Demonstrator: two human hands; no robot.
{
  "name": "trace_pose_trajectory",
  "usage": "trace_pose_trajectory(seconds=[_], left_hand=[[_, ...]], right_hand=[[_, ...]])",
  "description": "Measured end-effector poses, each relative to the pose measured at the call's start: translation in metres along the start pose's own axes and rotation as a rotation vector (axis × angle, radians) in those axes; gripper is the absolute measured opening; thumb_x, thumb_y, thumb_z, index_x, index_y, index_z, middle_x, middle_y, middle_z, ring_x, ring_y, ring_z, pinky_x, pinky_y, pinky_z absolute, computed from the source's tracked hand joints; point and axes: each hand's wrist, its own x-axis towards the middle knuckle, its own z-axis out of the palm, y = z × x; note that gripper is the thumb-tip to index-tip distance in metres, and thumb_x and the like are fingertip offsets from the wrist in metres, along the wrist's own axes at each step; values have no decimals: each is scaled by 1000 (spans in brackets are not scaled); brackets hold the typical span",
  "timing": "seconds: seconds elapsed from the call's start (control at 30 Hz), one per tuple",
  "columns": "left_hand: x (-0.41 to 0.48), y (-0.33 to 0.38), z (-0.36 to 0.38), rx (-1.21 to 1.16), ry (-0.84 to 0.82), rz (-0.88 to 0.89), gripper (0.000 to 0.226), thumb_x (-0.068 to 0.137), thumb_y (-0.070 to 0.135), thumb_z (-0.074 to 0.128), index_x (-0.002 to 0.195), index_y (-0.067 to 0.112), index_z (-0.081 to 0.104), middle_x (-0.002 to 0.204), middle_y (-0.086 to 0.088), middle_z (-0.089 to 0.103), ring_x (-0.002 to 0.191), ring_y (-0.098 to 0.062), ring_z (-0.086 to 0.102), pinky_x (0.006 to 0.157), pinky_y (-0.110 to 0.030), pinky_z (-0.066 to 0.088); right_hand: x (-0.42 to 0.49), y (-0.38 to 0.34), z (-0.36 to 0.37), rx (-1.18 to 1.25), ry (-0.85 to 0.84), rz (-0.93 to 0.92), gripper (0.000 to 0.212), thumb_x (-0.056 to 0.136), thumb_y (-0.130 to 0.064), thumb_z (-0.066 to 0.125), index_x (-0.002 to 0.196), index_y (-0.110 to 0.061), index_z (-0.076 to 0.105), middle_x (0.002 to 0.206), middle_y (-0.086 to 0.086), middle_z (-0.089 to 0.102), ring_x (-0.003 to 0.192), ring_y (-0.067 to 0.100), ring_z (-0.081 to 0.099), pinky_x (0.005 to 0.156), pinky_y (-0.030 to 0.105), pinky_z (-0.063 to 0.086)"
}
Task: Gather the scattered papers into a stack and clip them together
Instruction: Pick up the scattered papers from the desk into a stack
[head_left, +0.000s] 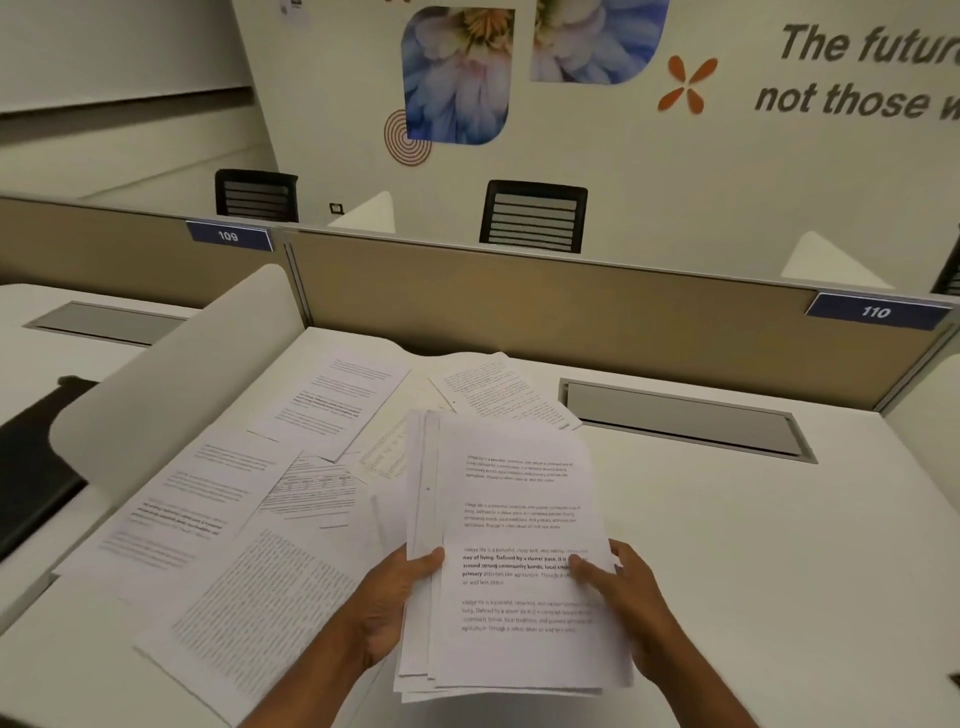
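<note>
Both hands grip a stack of papers (511, 561) above a white desk (727, 545): left hand (387, 603) pinching its left edge, right hand (631, 597) its right. Loose sheets (208, 519) lie scattered left.

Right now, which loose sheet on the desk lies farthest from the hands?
The angled sheet against the tan partition, behind the held stack; the other loose sheets lie nearer, to the left.

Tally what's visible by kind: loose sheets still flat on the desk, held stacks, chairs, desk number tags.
Loose sheets on the desk: 6 countable, first at; overlaps may hide more
Held stack: 1
Chairs: 2
Number tags: 2
Total: 11
</note>
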Motion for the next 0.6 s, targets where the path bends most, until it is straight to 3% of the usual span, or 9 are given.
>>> trace_pose_trajectory(seconds=[0.17, 0.3, 0.37, 0.5, 0.6], left_hand=[[-6, 8, -17, 44, -18, -8, 33, 99, 24, 62, 130, 13, 66, 125, -13, 75, 116, -34, 71, 108, -56, 49], [-4, 5, -27, 126, -17, -9, 36, 95, 18, 68, 130, 11, 66, 122, -12, 76, 113, -31, 73, 102, -50, 55], [0, 1, -33, 129, 48, 3, 39, 94, 15, 69, 131, 8, 65, 119, -13, 77, 109, -32, 74, 95, -47, 59], [7, 0, -58, 60, 208, 45, 38, 93, 10, 67, 131, 7, 65, 119, -18, 76, 110, -39, 72, 100, -57, 54], [5, 5, -85, 96, 347, 98, 37, 94, 9, 67, 131, 8, 65, 117, -18, 77, 107, -39, 72, 100, -59, 53]], right_hand=[[-10, -2, 35, 8, -49, -10, 28, 87, -11, 76, 114, -13, 68, 104, 3, 80, 88, 22, 79, 72, 35, 63], [-13, 2, 61, -16, -157, -44, 34, 88, -14, 76, 121, -17, 66, 114, 3, 78, 99, 22, 76, 88, 44, 62], [-8, 4, 68, -25, -174, -39, 33, 90, -19, 74, 122, -19, 65, 116, 2, 76, 104, 21, 74, 90, 41, 61], [11, 6, 57, -182, 9, 31, 32, 94, -29, 68, 122, -18, 59, 104, 8, 72, 92, 24, 72, 80, 36, 60], [28, 19, 42, -442, 170, -30, 36, 93, -26, 67, 125, -15, 58, 101, 6, 69, 89, 21, 68, 78, 35, 57]])
